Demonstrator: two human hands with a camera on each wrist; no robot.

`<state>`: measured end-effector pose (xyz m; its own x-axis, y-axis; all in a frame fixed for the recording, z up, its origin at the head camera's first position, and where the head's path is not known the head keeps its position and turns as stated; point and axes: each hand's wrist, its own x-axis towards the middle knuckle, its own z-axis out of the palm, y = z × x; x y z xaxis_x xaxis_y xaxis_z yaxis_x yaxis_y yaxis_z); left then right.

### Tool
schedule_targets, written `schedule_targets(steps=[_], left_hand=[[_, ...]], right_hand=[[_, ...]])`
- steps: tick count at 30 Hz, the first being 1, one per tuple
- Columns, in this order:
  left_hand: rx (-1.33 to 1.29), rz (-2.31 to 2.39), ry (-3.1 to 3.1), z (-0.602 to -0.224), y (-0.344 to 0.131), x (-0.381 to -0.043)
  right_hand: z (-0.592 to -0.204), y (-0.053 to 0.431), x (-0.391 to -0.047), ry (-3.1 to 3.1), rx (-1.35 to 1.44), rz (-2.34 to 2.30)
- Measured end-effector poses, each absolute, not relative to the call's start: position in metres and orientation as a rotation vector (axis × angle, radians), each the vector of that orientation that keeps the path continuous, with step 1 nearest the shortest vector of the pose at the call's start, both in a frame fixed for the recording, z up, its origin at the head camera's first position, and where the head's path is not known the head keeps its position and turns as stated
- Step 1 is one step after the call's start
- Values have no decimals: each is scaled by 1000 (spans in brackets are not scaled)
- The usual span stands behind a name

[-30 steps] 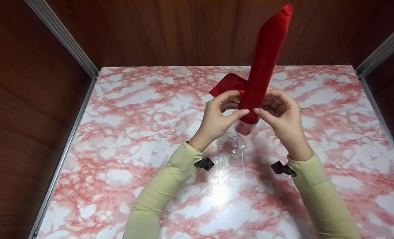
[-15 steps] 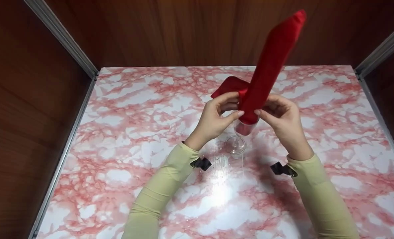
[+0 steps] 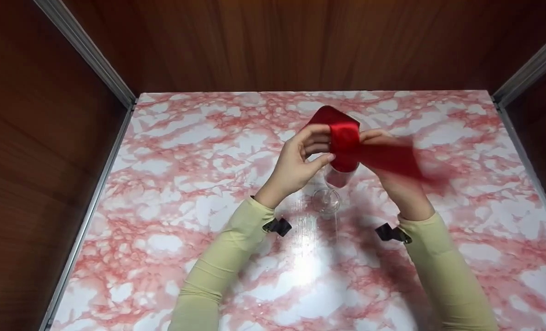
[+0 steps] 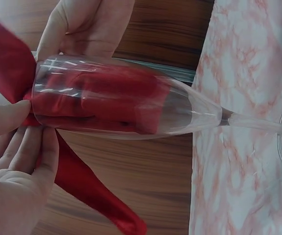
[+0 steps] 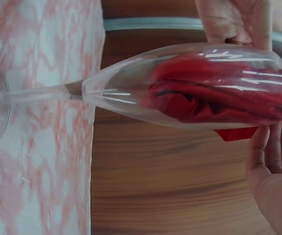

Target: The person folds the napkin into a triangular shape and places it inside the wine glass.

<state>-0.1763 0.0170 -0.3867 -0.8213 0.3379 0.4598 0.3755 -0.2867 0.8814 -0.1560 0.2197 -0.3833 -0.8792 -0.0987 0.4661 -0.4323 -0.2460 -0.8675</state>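
A champagne flute (image 4: 180,115) stands on its round foot, and a folded red satin napkin (image 3: 345,137) is stuffed into its bowl. Above the rim the cloth splits into two flaps, one leaning back to the left, the other blurred and dropping to the right. My left hand (image 3: 295,163) grips the cloth at the left of the rim, thumb in front and fingers curled behind. On the opposite side my right hand (image 3: 406,197) holds the cloth at the rim, its thumb and part of its fingers hidden under the right flap. In the right wrist view, the right hand's fingers (image 5: 274,149) touch the rim.
The flute stands on a table top (image 3: 185,220) with a pink and white marbled pattern. Dark wood panels (image 3: 264,46) rise at the back and both sides, with metal strips (image 3: 93,55) at the corners. Small black devices (image 3: 277,226) sit at both wrists.
The tall upright part of the napkin has tipped over and swung down to the right, across my right hand. The left thumb has drawn slightly left. The flute has stayed in place.
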Motion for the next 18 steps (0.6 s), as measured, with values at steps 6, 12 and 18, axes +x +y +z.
schedule_targets(steps=[6,12,18], left_hand=[[-947,-2307,-1792,-379,17,-171],[-997,-2138,-1914,-363,13,-158],[-945,-2114,-2030,-360,11,-156]], right_hand=[[-387,223,-158,-1785,734,2207],[-388,225,-157,-1876,752,2079],[-389,229,-157,-1935,792,1991]])
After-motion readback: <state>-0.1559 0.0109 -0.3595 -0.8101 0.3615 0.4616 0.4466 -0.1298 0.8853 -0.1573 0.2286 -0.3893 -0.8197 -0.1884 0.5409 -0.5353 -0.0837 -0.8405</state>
